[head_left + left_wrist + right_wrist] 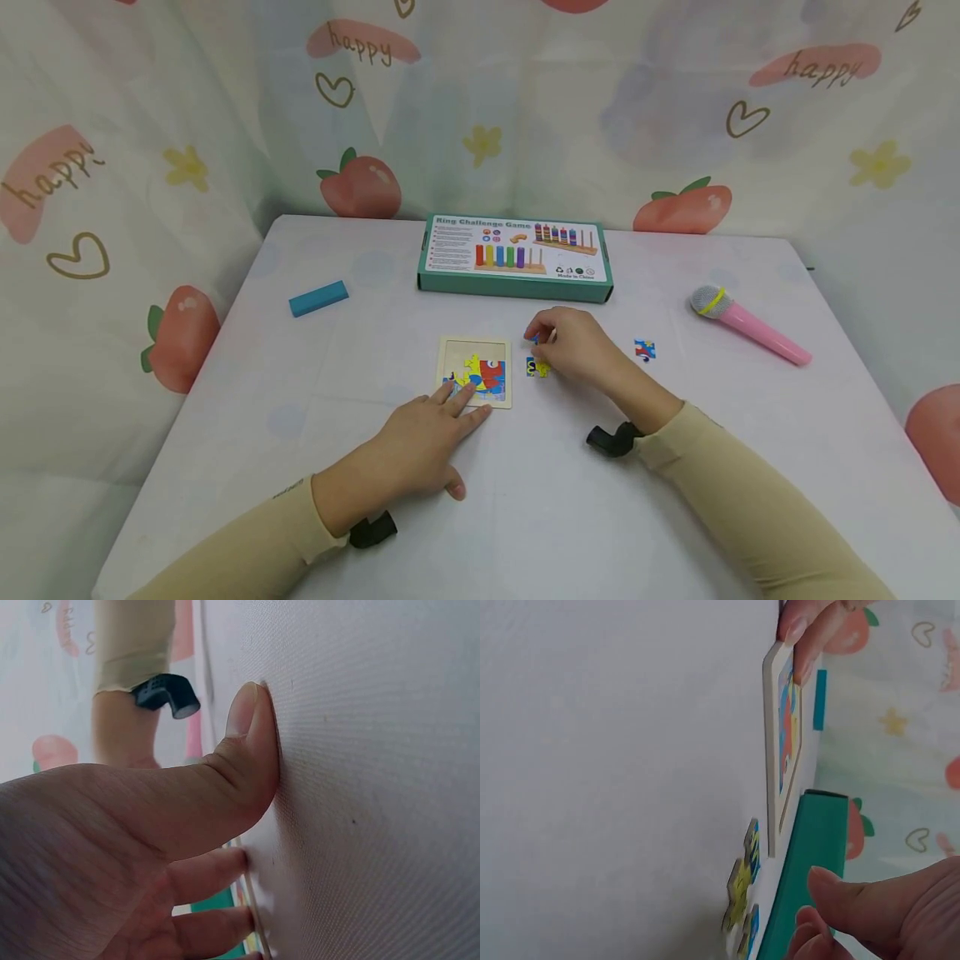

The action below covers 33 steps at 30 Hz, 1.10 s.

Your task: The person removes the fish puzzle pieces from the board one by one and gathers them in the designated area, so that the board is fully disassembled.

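Mid-frame, left hand (pixel 422 439) spread, fingertips on the puzzle board (pixel 459 357) — right hand (pixel 576 343) bent over loose pieces (pixel 532 367), pinching one or not, can't tell.

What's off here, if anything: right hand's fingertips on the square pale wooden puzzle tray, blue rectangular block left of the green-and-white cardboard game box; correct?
Wrong hand: the head view shows the left hand with its fingertips on the tray; the right hand is apart from it. The blue block does lie left of the box.
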Each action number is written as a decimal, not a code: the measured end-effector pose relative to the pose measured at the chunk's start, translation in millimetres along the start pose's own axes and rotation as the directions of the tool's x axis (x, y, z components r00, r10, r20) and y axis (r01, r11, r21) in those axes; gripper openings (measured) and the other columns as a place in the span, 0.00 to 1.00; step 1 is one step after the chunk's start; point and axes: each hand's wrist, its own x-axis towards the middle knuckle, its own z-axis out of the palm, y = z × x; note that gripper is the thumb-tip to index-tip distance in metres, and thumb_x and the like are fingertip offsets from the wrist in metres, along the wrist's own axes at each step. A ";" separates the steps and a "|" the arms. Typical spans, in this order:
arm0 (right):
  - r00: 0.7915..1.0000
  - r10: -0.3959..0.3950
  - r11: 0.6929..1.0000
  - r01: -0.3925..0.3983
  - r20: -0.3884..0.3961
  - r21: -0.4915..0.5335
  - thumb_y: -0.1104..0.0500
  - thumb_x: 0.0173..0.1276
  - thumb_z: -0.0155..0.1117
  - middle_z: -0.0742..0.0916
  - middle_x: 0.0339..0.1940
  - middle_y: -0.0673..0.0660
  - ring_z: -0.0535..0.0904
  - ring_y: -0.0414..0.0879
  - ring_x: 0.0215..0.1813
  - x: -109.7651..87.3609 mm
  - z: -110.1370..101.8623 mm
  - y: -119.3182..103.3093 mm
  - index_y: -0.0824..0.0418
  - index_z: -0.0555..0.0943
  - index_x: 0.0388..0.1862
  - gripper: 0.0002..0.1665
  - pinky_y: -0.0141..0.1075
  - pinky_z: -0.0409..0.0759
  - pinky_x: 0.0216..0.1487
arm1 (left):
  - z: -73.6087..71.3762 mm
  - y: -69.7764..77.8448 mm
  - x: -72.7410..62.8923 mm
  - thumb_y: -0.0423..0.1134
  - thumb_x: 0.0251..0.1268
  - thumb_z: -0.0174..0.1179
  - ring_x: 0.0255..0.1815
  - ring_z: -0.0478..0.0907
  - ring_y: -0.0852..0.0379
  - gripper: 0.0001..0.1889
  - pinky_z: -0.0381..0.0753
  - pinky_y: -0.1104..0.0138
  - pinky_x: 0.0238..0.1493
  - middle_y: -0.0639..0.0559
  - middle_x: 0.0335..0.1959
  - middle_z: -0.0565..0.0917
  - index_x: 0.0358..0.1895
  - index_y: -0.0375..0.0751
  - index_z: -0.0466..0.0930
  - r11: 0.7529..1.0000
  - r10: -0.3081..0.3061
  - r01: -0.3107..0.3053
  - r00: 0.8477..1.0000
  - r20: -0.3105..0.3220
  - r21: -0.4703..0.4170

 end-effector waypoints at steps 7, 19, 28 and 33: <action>0.991 -0.096 0.993 0.089 0.097 0.079 0.62 0.70 0.76 0.89 0.44 0.54 0.81 0.50 0.45 3.5 14.4 -26.4 0.55 0.89 0.53 0.14 0.37 0.83 0.46 | -0.5 -1.0 0.7 0.69 0.46 0.80 0.89 0.57 0.38 0.59 0.73 0.46 0.80 0.49 0.89 0.59 0.85 0.62 0.63 1.000 0.009 -0.009 1.000 0.004 0.007; 0.980 -0.119 0.993 0.113 0.161 0.043 0.62 0.68 0.78 0.84 0.51 0.57 0.79 0.47 0.44 14.0 47.1 -47.8 0.55 0.83 0.69 0.30 0.36 0.85 0.50 | 1.3 -2.9 0.3 0.69 0.49 0.80 0.89 0.58 0.38 0.58 0.73 0.47 0.81 0.48 0.89 0.60 0.85 0.60 0.64 0.999 0.034 -0.034 0.999 -0.024 0.030; 0.972 -0.135 0.991 0.137 0.193 0.003 0.62 0.70 0.76 0.83 0.50 0.57 0.78 0.49 0.49 11.2 45.8 -51.7 0.56 0.88 0.56 0.17 0.42 0.82 0.55 | 2.6 -3.9 1.1 0.69 0.48 0.80 0.89 0.58 0.38 0.58 0.74 0.47 0.80 0.48 0.89 0.60 0.85 0.59 0.64 0.999 0.042 -0.041 0.999 -0.031 0.033; 0.975 -0.125 0.992 0.128 0.186 -0.004 0.62 0.70 0.76 0.83 0.50 0.57 0.78 0.49 0.49 12.3 48.6 -52.9 0.57 0.88 0.55 0.16 0.43 0.83 0.58 | 3.1 -4.2 0.6 0.69 0.49 0.80 0.89 0.58 0.38 0.59 0.74 0.48 0.80 0.48 0.89 0.59 0.85 0.59 0.63 0.999 0.042 -0.041 0.999 -0.032 0.035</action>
